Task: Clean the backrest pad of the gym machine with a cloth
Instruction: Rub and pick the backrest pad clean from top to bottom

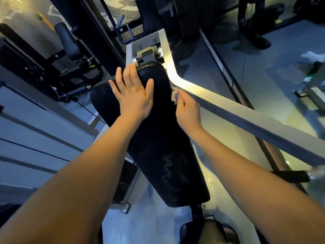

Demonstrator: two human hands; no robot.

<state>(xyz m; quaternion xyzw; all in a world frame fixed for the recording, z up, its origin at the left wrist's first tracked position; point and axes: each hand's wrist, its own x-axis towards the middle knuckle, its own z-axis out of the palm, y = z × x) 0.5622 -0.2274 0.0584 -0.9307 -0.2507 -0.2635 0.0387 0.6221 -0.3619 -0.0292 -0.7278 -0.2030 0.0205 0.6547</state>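
two hands, one pad, one cloth, plus surroundings.

1. long black padded backrest pad (158,138): tilted, running from a silver metal bracket (148,51) at its far end down toward my feet. pale wet streaks (173,166) sit on its near half.
2. left hand (133,95): palm down on the pad's far half. fingers are straight and spread and hold nothing, and the fingertips almost reach the far edge.
3. right hand (188,111): at the pad's right edge, just across from the left hand. fingers are curled in, pinching the cloth.
4. small pale crumpled cloth (175,95): blurred, bunched at my right fingertips and touching the pad's right edge.
5. grey metal frame bar (237,115): runs along beyond the pad's right edge and bends just past my right hand.
6. black roller cushion (67,41): on a dark machine, well apart, beyond the pad's far left corner.
7. foot in a dark sandal (226,233): on the floor past the pad's near end.
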